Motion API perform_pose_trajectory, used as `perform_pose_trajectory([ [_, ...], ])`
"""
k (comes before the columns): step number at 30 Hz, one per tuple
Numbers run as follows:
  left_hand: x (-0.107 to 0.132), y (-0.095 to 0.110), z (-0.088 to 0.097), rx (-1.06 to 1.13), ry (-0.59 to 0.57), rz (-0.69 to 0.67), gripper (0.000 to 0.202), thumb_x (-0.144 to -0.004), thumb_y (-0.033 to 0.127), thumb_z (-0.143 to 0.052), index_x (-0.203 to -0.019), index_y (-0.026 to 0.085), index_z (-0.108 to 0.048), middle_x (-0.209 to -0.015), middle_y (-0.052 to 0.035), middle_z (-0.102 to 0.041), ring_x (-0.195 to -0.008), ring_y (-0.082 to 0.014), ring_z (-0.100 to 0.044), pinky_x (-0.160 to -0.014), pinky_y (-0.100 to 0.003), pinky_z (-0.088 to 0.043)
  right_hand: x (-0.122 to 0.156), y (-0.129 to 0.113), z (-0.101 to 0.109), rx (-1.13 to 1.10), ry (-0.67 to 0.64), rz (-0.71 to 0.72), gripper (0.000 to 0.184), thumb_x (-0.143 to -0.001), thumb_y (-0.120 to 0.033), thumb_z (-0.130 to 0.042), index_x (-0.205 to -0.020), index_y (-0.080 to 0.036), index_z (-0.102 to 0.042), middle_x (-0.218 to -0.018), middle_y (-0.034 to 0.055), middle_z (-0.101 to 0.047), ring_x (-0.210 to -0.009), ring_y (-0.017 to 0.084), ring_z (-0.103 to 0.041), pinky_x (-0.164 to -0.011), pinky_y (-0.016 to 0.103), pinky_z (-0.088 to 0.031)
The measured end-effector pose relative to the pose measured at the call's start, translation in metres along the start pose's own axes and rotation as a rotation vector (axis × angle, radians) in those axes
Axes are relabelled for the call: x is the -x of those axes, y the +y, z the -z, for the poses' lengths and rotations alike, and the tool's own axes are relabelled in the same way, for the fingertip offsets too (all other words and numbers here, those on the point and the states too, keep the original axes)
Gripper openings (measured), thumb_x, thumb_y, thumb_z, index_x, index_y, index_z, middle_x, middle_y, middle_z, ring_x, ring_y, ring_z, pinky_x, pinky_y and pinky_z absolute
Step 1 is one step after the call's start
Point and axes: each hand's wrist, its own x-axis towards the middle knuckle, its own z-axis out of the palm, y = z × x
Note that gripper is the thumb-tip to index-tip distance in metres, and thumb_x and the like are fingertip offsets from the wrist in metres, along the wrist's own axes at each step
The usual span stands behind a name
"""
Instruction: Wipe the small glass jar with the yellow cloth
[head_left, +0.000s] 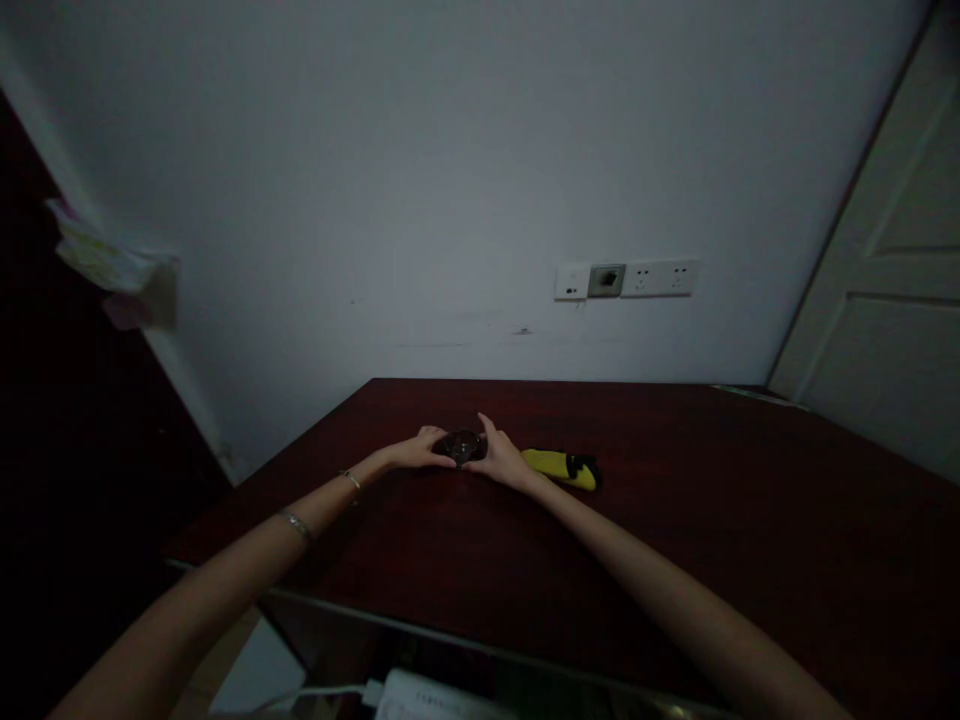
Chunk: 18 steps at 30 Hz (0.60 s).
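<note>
Between my two hands is a dark wristwatch (463, 447) with a round face, low over the dark red tabletop or resting on it; I cannot tell which. My left hand (424, 449) has its thumb and fingers closed about the watch's left side. On its right side, my right hand (501, 455) holds it with the thumb low, while one finger points up and away. The strap ends are partly hidden by the fingers. Just right of my right hand lies a yellow and black soft-looking item (561, 467), whose kind I cannot make out.
The dark red table (420, 550) runs back to a pale wall with a row of sockets (626, 281). Below the front edge, a white box-like device (435, 697) with a plugged-in cable sits in an open space. A white door (892, 270) stands at the right.
</note>
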Motion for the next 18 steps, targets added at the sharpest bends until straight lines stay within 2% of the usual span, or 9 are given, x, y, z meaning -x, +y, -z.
perform_pose_trajectory([
  [14,-0.0023,-0.0029,-0.0053,-0.027,-0.035,0.023,0.064,-0.066,0.058,-0.06,-0.112,0.015,-0.054,-0.115,-0.0111,-0.053,-0.114,-0.0273,-0.039,-0.098,-0.037,-0.029,0.0028,-0.0039,0.0028,0.048,-0.062,-0.047,0.107,-0.059,-0.034,-0.074,-0.141,-0.017,-0.008,-0.112,0.0144,-0.058,-0.103,0.027,-0.056,-0.084,0.037,-0.041],
  [18,-0.0013,0.0007,-0.002,-0.059,-0.053,0.053,0.067,-0.065,0.061,-0.059,-0.114,0.017,-0.054,-0.118,-0.012,-0.053,-0.115,-0.0298,-0.04,-0.096,-0.039,-0.032,0.0022,-0.0018,0.0009,0.001,-0.088,-0.028,0.107,-0.061,-0.031,-0.073,-0.141,-0.014,-0.004,-0.112,0.0161,-0.059,-0.101,0.027,-0.058,-0.084,0.038,-0.043],
])
